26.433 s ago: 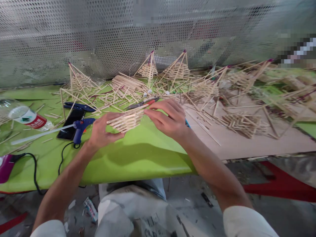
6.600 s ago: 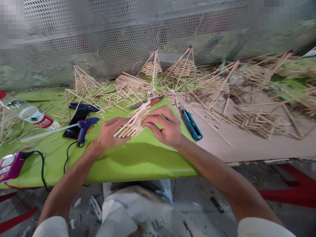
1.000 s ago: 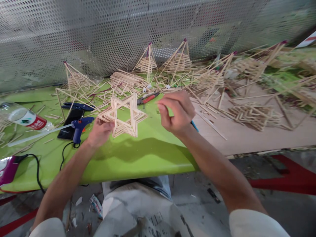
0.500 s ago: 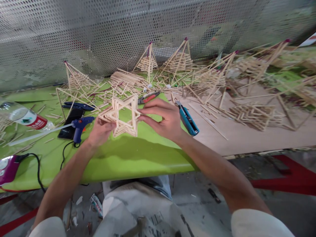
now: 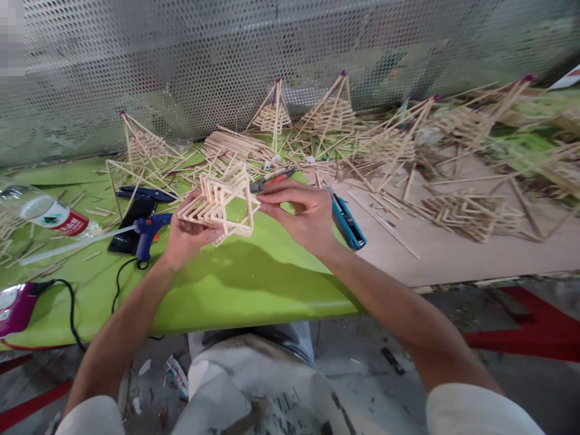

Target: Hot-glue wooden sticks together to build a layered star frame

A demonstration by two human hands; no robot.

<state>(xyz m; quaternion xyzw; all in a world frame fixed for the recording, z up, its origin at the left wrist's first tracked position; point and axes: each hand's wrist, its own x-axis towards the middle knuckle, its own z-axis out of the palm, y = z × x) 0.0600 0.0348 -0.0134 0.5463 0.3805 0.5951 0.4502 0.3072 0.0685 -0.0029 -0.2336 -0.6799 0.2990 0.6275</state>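
Above the green table cover, a star-shaped frame of stacked thin wooden sticks (image 5: pixel 223 207) is held up, tilted so that its layered side shows. My left hand (image 5: pixel 188 235) grips its left side, thumb at the lower front and fingers partly hidden behind the sticks. At the right point of the star, my right hand (image 5: pixel 301 211) is closed, thumb and fingertips pinching the stick ends. Pliers with red grips (image 5: pixel 277 177) lie just behind my right hand, and a teal utility knife (image 5: pixel 347 219) rests to its right.
On the left lie a blue glue gun (image 5: pixel 145 237) with its cord, a black phone (image 5: pixel 131 226), a plastic bottle (image 5: pixel 54 214) and a purple device (image 5: pixel 16 308). Loose sticks (image 5: pixel 233 148) and several pyramid-like stick frames (image 5: pixel 333 112) line the back, before a perforated metal panel (image 5: pixel 203 54).
The star-shaped frame has turned from facing me squarely to a tilt that shows its stacked layers. Both hands keep their hold, and my left hand has shifted slightly right.
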